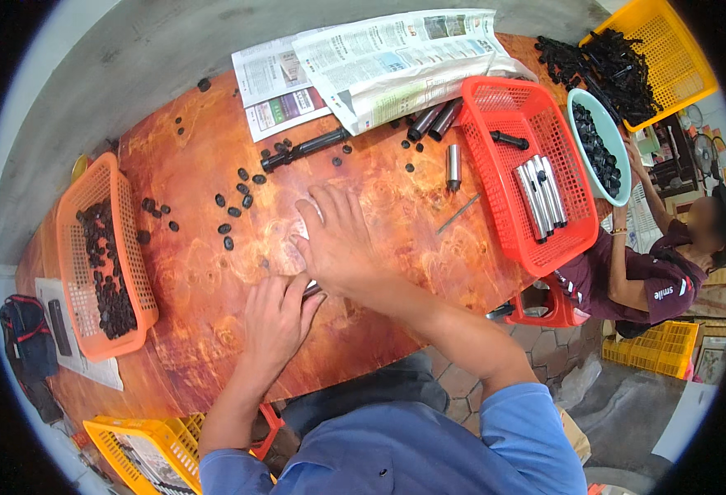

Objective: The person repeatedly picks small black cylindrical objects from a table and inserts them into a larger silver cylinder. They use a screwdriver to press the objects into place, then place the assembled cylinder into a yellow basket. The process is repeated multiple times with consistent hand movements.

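My left hand (274,320) rests low over the wooden table with its fingers curled round a short silvery tube (311,288), of which only a small end shows. Just beyond it, my right hand (340,243) is closed over the same piece, and a pale bit peeks out beside the thumb. Most of the held piece is hidden under both hands. Left of and beyond the hands lie several small black oval caps (228,243). A metal cylinder (453,168) with a dark end stands out to the right, near a thin metal rod (459,214).
An orange basket (148,318) of black parts sits left; a red basket (581,247) with silvery tubes sits right. Beyond are newspapers (412,62), a black tube (309,148), a pale-green bowl (624,194) and a yellow crate (693,66). Another person (651,276) works at right.
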The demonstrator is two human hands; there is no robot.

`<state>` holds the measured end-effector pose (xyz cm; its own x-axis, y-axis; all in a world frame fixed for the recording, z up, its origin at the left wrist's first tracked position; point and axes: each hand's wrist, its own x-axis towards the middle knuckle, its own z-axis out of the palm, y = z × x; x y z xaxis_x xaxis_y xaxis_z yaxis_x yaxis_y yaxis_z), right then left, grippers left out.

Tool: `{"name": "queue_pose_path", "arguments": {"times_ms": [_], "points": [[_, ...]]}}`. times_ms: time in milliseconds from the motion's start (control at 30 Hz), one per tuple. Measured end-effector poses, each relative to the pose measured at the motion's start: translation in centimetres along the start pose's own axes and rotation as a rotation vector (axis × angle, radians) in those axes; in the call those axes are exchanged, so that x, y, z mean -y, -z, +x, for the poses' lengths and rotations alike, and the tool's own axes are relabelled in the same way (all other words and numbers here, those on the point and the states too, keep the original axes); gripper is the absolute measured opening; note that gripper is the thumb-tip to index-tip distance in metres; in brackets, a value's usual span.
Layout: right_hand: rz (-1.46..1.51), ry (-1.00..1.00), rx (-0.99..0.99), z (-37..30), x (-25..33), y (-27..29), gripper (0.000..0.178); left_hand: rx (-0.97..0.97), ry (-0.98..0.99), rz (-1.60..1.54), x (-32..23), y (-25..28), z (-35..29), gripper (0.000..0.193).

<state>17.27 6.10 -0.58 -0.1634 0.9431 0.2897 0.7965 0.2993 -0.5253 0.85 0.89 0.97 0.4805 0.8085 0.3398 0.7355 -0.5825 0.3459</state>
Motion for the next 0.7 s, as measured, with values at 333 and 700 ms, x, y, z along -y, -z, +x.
{"name": "queue_pose_path", "arguments": {"times_ms": [333, 700], "points": [[0.016, -0.012, 0.102, 0.3, 0.1, 0.6, 0.062, -0.006, -0.023, -0.003, 0.7, -1.1, -0.9, 0.034], [0.177, -0.001, 0.049, 0.0, -0.8, 0.4, 0.056, -0.035, 0.008, 0.068, 0.0, -1.0, -0.7, 0.04]]}}
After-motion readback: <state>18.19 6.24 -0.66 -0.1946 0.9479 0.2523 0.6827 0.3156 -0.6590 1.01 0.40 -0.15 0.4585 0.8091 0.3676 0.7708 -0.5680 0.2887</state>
